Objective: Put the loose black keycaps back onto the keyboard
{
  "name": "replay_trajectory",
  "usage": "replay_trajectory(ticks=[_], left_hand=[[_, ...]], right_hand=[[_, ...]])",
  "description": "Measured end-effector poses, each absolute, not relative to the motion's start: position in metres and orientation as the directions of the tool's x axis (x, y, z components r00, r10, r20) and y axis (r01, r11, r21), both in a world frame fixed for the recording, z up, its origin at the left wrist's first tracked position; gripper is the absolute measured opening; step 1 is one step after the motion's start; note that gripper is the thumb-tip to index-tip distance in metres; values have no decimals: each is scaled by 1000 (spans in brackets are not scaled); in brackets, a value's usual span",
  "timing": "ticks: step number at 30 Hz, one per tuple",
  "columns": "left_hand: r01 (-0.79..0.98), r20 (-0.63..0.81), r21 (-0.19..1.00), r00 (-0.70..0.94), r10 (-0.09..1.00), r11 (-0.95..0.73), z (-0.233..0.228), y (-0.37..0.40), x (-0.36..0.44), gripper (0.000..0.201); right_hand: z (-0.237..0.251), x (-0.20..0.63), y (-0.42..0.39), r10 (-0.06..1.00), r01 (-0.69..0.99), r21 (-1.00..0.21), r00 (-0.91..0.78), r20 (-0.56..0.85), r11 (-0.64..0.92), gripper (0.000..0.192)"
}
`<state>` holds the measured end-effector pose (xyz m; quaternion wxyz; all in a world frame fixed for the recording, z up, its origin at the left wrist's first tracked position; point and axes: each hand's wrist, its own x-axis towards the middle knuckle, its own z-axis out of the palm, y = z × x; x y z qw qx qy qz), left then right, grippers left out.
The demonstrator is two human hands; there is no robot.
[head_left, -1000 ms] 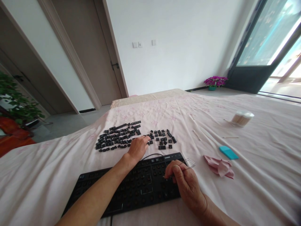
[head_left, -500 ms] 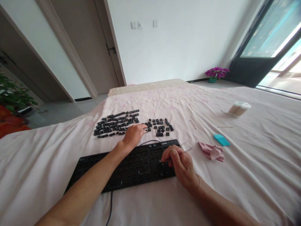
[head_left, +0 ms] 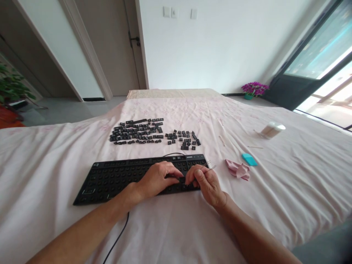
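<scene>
Over the black keyboard (head_left: 112,176): wire tool (head_left: 213,167), one.
My right hand (head_left: 206,181) clamps it; my left hand (head_left: 161,178), fingertips close together; contents, I cannot tell.

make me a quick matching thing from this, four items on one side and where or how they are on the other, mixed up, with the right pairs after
Column one
1. Keyboard
2. Loose keycaps
3. Cloth
4. Wire tool

Column two
A. Pink and crumpled
B. Held in the right hand
C. Partly covered by the left hand
D. Black, lying in two clusters

Right pairs: 1-C, 2-D, 3-A, 4-B
</scene>
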<state>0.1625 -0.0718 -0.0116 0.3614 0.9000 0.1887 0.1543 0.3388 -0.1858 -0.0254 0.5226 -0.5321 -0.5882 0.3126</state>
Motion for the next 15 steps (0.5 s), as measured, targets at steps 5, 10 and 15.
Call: replay_trajectory(ticks=[5,10,15], left_hand=[[170,187,634,913,362,-755,-19,-79,167,11],[241,200,536,895,399,-809,-29,-83,172,18],[241,268,477,876,401,-845,-30,-88,174,20]], right_hand=[[-16,336,-183,934,406,-844,-87,347,351,49],[-11,332,-179,881,587,-658,-310,356,472,49],[-25,332,-182,819,552,-616,-266,508,561,44]])
